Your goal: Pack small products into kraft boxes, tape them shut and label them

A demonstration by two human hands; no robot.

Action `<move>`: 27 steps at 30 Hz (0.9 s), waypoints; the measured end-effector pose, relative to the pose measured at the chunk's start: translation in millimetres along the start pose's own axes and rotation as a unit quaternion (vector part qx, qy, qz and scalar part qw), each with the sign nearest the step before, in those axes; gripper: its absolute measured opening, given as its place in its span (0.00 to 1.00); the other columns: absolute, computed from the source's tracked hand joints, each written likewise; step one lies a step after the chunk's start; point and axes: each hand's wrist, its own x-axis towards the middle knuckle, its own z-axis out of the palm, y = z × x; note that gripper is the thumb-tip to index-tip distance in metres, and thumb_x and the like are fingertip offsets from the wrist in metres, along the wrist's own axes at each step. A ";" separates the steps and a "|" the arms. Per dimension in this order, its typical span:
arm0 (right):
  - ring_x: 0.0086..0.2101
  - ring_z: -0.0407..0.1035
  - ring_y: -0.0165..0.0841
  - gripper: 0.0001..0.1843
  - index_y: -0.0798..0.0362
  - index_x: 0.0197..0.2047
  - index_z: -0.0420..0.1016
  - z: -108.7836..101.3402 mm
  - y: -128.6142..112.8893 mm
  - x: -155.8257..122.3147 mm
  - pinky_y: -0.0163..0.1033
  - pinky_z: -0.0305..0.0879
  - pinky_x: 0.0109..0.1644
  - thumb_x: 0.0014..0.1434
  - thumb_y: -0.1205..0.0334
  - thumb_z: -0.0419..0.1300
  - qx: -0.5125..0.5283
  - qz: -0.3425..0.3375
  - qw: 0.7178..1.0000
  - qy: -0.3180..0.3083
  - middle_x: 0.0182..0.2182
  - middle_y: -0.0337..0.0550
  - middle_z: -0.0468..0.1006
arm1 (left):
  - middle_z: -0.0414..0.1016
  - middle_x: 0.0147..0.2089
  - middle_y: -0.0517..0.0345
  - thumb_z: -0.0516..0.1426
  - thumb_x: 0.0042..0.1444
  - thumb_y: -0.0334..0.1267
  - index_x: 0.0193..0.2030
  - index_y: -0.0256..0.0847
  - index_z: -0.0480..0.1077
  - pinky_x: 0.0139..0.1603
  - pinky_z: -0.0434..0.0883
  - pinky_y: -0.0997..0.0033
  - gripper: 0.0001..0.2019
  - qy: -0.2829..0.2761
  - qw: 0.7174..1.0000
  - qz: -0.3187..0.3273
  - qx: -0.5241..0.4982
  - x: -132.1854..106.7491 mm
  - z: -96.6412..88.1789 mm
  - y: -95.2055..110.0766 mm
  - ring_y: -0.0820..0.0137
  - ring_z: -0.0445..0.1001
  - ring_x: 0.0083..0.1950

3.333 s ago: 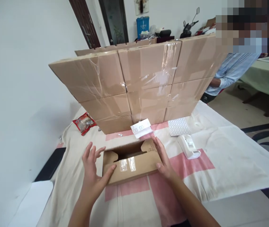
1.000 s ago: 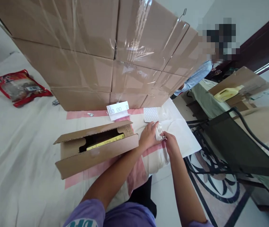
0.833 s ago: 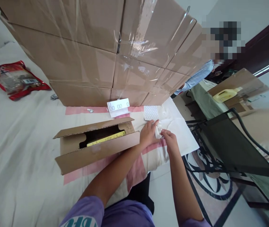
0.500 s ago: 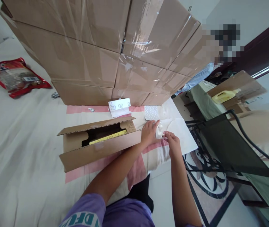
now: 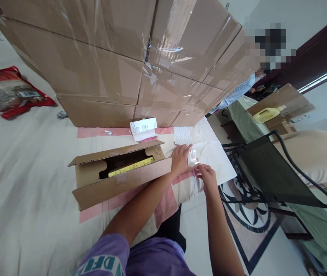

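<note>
My left hand [image 5: 180, 160] is closed around a small white tape dispenser [image 5: 192, 156] resting low over the cloth. At the dispenser's near right end, my right hand [image 5: 206, 175] pinches what looks like the end of the tape; the strip itself is too fine to see clearly. Left of my hands lies a long open cardboard box [image 5: 123, 184], its flaps raised. Inside it shows a yellow-edged item [image 5: 131, 166]. Beyond my left hand are a patterned card [image 5: 182, 135] and a folded white paper [image 5: 144, 128] with printed rectangles.
A stack of taped cardboard boxes [image 5: 100, 73] rises behind the work area. A red food packet [image 5: 14, 92] lies far left. To the right stand a dark folding chair [image 5: 278, 168] and a table with a yellow jug [image 5: 268, 114]. A person in a blue sleeve [image 5: 236, 92] is behind the boxes.
My right fingers have shifted slightly down and left at the dispenser's end. My left hand keeps its hold. The whole view has moved a little.
</note>
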 end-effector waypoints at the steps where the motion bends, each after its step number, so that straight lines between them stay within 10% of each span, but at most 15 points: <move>1: 0.30 0.71 0.34 0.20 0.53 0.27 0.78 0.3 -0.2 -0.8 0.37 0.66 0.29 0.43 0.44 0.73 0.004 0.008 1.000 -0.001 0.30 0.44 0.79 | 0.61 0.71 0.39 0.71 0.46 0.54 0.74 0.40 0.55 0.72 0.58 0.46 0.52 0.000 1.000 -0.001 0.001 -0.2 -0.2 0.4 0.45 0.58 0.71; 27: 0.26 0.72 0.30 0.24 0.56 0.26 0.77 3.2 15.6 5.2 0.30 0.64 0.22 0.40 0.44 0.76 0.105 0.101 0.987 -0.069 0.22 0.42 0.76 | 0.64 0.69 0.43 0.70 0.46 0.50 0.73 0.43 0.57 0.70 0.63 0.49 0.48 0.030 0.999 0.010 0.024 -2.7 4.0 -1.0 0.48 0.63 0.69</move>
